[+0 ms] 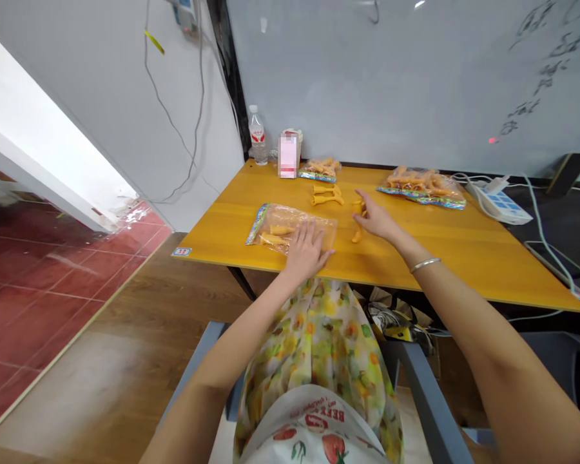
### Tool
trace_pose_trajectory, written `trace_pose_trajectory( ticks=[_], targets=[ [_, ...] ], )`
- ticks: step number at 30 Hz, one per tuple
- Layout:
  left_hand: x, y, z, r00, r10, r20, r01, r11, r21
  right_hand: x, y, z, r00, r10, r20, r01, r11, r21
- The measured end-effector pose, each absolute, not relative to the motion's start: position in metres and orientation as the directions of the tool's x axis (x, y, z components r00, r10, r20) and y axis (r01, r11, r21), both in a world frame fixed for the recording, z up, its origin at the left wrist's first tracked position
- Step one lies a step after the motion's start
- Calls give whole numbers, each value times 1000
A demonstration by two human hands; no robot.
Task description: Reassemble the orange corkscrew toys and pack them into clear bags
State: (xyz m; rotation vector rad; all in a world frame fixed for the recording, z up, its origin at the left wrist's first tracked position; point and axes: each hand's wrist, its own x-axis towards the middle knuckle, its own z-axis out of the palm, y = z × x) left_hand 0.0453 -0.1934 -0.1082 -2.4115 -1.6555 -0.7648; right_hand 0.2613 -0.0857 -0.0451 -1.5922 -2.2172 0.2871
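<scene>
My left hand [308, 247] lies flat, fingers stretched out, on a clear plastic bag [314, 218] with a colourful strip at its left end. Inside the bag are a few orange tube-like pieces [273, 240]. To the right, my right hand [377, 219] is at a loose orange piece [356, 236], with index finger and thumb apart. The piece shows partly between and below these fingers; whether they touch it I cannot tell. Between and beyond my hands, orange pieces with flared ends [327, 194] lie on the wooden table [444, 251].
Filled bags of orange pieces, one small [321, 169] and one larger [420, 185], lie along the back. A water bottle [258, 136] and a phone [288, 156] leaning on a cup stand at the back left. A power strip [502, 201] with cables is at the right.
</scene>
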Motion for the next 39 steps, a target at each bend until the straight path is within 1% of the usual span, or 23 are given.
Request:
trace_pose_trajectory(
  ticks=[2, 4, 6, 9, 11, 13, 18, 22, 23, 24, 27, 30, 33, 36, 39],
  targets=[
    [56, -193, -105, 313, 825, 470, 879, -439, 185, 269, -87, -42, -219, 947, 236, 703, 320, -635],
    [67, -192, -104, 325, 840, 436, 879, -438, 189, 274, -92, -42, -170, 961, 219, 513, 276, -812],
    [74, -190, -103, 310, 876, 370, 896, -399, 193, 278, -101, -45, -130, 975, 182, 349, 217, -912],
    [76, -185, -101, 281, 916, 286, 913, -347, 213, 283, -115, -54, -80, 989, 125, 152, 136, -979],
    [74, -181, -100, 256, 930, 264, 917, -320, 239, 287, -122, -60, -52, 995, 86, 46, 89, -995],
    [69, -177, -97, 206, 947, 248, 923, -272, 273, 290, -128, -65, -25, 999, 48, -15, 47, -999],
    [53, -168, -88, 10, 978, 207, 851, -117, 512, 285, -146, -75, -21, 999, -29, -112, -31, -993],
    [47, -173, -82, 1, 968, 251, 719, -176, 673, 265, -163, -83, -116, 991, -66, -193, -88, -977],
    [47, -175, -81, 2, 961, 276, 693, -200, 692, 259, -167, -84, -147, 987, -66, -203, -96, -974],
    [48, -178, -81, 5, 953, 304, 686, -224, 692, 254, -170, -85, -177, 982, -59, -207, -96, -974],
    [52, -184, -81, 35, 923, 384, 733, -285, 618, 244, -176, -87, -228, 974, -16, -185, -59, -981],
    [56, -189, -88, 63, 917, 395, 775, -294, 560, 246, -179, -86, -244, 970, 4, -136, -30, -990],
    [59, -191, -99, 94, 917, 388, 832, -287, 475, 257, -178, -86, -222, 975, 14, -101, -9, -995],
    [61, -189, -108, 132, 901, 413, 869, -306, 389, 265, -176, -88, -176, 984, 24, -115, 4, -993],
    [60, -187, -110, 143, 895, 422, 873, -315, 372, 264, -176, -90, -146, 989, 36, -161, 12, -987]
  ],
)
